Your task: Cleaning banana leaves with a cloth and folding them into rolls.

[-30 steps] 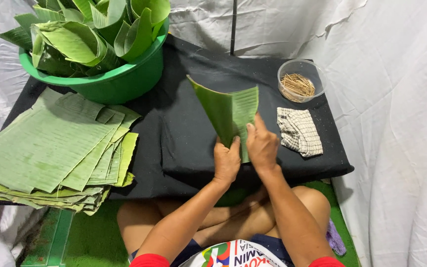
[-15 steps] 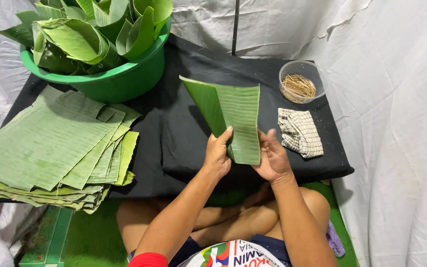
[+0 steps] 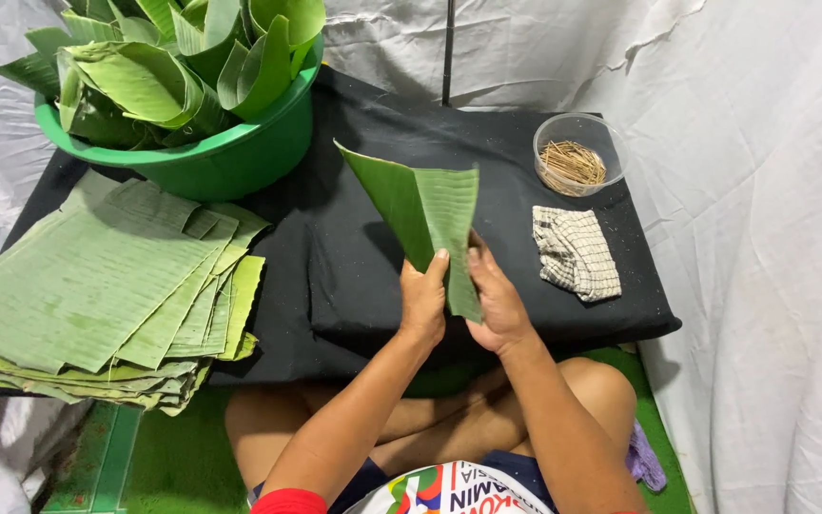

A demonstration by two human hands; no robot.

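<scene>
A green banana leaf piece [image 3: 423, 209] is held up over the black cloth-covered table [image 3: 354, 276], folded lengthwise so one flap overlaps the other. My left hand [image 3: 424, 302] grips its lower left edge, thumb on the front. My right hand [image 3: 498, 303] grips the lower right edge, fingers curled around the fold. Both hands are close together, nearly touching, at the leaf's bottom end.
A stack of flat banana leaf sheets [image 3: 97, 281] lies at the left. A green basin [image 3: 230, 157] full of folded leaf cones stands at the back left. A clear bowl of wooden picks [image 3: 573, 162] and a checked cloth [image 3: 577, 252] sit at the right.
The leaf was spread wider half a second ago; now it is folded narrower, and my hands have drawn closer together at its lower end.
</scene>
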